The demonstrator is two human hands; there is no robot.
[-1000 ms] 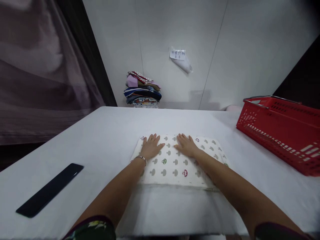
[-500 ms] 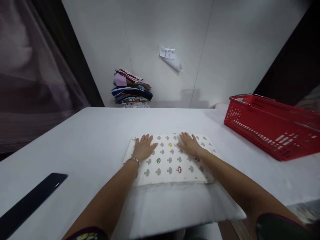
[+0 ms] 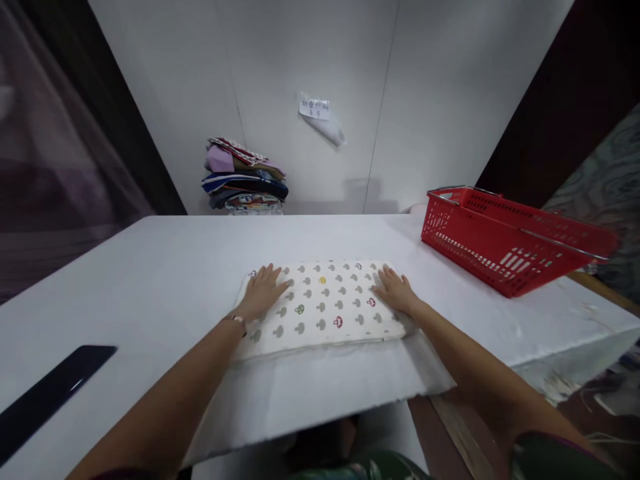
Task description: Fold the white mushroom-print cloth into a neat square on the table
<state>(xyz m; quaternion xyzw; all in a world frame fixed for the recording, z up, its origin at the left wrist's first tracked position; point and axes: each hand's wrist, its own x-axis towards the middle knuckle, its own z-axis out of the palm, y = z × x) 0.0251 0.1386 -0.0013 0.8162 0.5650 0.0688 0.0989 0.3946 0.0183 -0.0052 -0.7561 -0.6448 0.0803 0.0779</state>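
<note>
A folded white cloth printed with small mushrooms (image 3: 320, 307) lies flat near the front edge of the white table. Palm down on its left side rests my left hand (image 3: 261, 292), fingers spread, a bracelet (image 3: 237, 321) at the wrist. My right hand (image 3: 397, 291) lies flat on the cloth's right edge, fingers also apart. Neither hand grips anything. The cloth's underside and how many layers it has are hidden.
A red plastic basket (image 3: 500, 240) with metal handles stands at the right. Folded clothes (image 3: 245, 179) are stacked at the back against the wall. A long dark flat object (image 3: 55, 393) lies at the left. The white table cover (image 3: 320, 393) hangs over the front edge.
My right hand has slid outward to the cloth's right edge. My left hand stays on the left side. The whole view has shifted slightly, showing more on the right.
</note>
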